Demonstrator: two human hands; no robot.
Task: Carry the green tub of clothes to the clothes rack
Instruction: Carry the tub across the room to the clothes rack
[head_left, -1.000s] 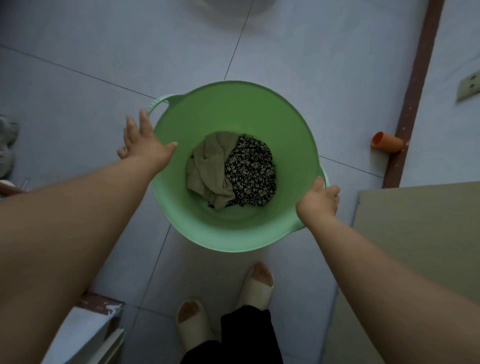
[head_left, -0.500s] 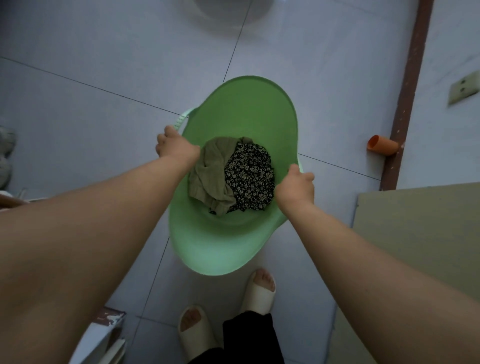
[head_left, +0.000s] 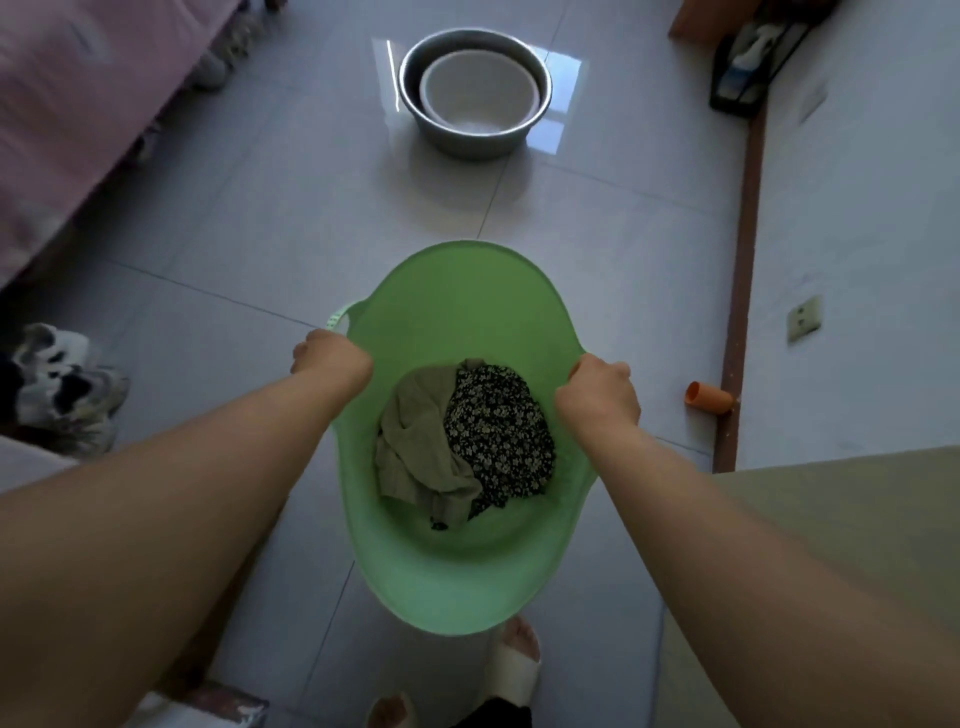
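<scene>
1. Already, in the head view, the left hand and right hand are gripping the green tub by its handles, fingers closed, clothes inside.
2. Judging by the slipper beneath, it is hanging above the floor; no clothes rack is showing, so the carry seems barely begun.

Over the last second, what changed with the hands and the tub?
The left hand went from resting open against the rim to closing on the handle; the right hand was gripping the other side all along. The green tub is pinched from round into an oval and appears lifted. The view tilted up, revealing a metal basin ahead. The olive and floral clothes lie unchanged.
</scene>
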